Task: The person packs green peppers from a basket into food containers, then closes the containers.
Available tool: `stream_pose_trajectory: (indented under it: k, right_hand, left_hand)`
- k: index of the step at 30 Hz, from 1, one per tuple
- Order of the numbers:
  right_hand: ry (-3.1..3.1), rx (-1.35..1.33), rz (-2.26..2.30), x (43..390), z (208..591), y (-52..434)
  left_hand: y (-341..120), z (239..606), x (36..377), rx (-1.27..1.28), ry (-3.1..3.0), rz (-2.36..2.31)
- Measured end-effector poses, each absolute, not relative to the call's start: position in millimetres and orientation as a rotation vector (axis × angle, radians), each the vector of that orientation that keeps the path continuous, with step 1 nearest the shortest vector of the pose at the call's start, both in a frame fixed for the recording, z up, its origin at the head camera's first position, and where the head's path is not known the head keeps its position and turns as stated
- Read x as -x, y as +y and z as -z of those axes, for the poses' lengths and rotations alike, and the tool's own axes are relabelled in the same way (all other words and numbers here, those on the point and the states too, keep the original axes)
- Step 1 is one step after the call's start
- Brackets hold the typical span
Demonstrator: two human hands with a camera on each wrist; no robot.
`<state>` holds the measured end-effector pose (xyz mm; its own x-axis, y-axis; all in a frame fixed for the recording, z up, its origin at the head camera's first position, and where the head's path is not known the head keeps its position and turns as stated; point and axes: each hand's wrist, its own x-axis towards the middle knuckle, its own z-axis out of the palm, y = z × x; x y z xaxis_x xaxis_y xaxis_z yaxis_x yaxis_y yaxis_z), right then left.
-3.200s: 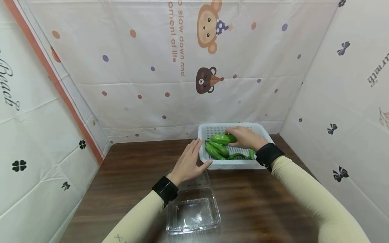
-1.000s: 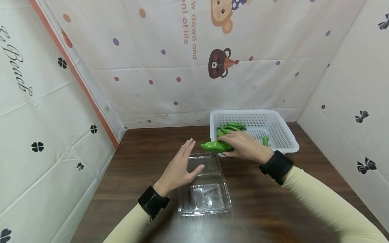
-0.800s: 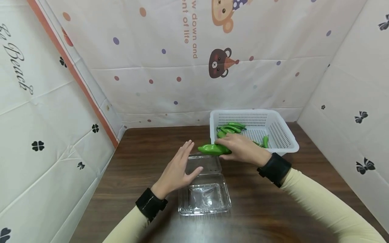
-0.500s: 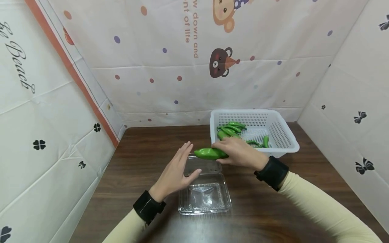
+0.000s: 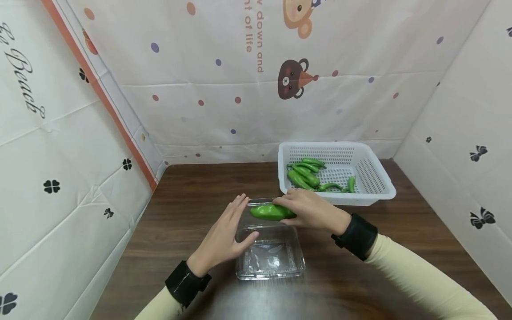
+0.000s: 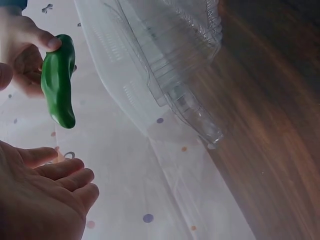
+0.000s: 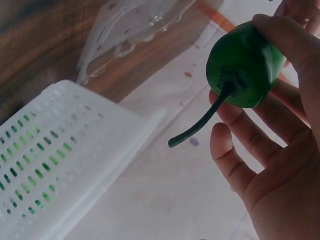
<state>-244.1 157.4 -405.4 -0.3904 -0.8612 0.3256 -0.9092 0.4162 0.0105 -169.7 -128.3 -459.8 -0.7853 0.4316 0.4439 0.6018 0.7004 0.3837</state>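
The right hand point(image 7: 280, 150) grips a green pepper point(image 7: 245, 62) above a white basket point(image 7: 55, 165).

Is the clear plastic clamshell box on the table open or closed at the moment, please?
Open: the clamshell box has its lid folded back flat behind the tray, and the tray looks empty.

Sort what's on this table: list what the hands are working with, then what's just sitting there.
In use:
- green pepper, held by the right hand
- clear plastic clamshell box, open, under the pepper
- left hand, open beside the box

Lying about:
- white perforated basket
- the other green peppers inside it
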Motion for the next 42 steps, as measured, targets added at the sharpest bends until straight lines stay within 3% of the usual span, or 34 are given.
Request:
stream_pose_trajectory:
  k: [42]
  right_hand:
    - [-2.394, -1.707, -0.175, 212, 452, 137]
  left_hand:
    - [-136, 489, 133, 0.892, -2.715, 0.754]
